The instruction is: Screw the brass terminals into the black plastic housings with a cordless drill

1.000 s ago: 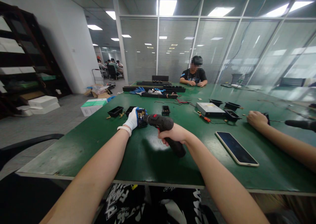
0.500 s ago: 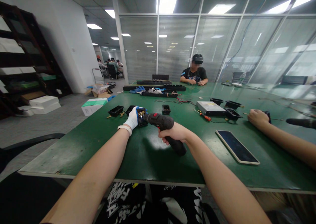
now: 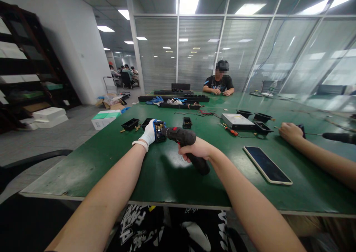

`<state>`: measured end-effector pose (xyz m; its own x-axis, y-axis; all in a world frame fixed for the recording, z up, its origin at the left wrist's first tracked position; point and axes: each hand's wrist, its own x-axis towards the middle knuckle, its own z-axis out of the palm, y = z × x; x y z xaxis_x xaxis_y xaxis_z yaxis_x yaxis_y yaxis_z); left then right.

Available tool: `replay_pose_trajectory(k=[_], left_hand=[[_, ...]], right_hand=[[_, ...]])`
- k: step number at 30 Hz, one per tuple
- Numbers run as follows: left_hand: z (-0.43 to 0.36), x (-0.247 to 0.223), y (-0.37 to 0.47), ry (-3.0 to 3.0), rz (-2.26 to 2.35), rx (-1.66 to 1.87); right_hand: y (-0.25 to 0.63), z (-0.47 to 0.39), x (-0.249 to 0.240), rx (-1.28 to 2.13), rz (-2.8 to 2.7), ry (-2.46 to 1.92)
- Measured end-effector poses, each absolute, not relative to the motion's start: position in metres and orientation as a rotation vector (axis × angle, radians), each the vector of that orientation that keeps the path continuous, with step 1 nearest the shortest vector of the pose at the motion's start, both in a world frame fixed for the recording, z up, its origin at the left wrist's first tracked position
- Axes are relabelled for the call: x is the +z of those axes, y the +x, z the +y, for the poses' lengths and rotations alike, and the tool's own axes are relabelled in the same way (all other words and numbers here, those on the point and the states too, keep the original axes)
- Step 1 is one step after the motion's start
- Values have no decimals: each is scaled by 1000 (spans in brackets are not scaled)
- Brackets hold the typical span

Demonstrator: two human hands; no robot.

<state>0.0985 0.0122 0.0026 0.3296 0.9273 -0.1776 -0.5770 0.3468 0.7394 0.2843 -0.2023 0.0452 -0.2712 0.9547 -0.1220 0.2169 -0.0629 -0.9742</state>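
Note:
My left hand (image 3: 149, 132), in a white and blue glove, grips a small black box (image 3: 160, 134) with brass-coloured parts inside, its open side facing right. My bare right hand (image 3: 195, 149) is wrapped round the handle of a black power drill (image 3: 182, 135). The drill's nose points left and reaches the box; the exact contact is too small to make out. Left of my gloved hand sits a black tray (image 3: 130, 124) with brass pieces beside it. Another black tray (image 3: 147, 123) is partly hidden behind the glove. A third tray (image 3: 187, 123) stands beyond the drill.
On the green table (image 3: 111, 170) lie a phone (image 3: 267, 165), a silver box (image 3: 237, 121), a red screwdriver (image 3: 230, 130) and several black trays at right. A co-worker's hand (image 3: 290, 132) is at far right. Another person (image 3: 219, 82) sits across, near long black bars (image 3: 174, 98).

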Motion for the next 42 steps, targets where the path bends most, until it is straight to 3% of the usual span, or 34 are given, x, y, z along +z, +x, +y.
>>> replay_pose_trajectory(k=[42], left_hand=[[10, 3, 99, 593, 675, 1110]], right_hand=[[285, -202, 43, 1411, -1506, -1261]])
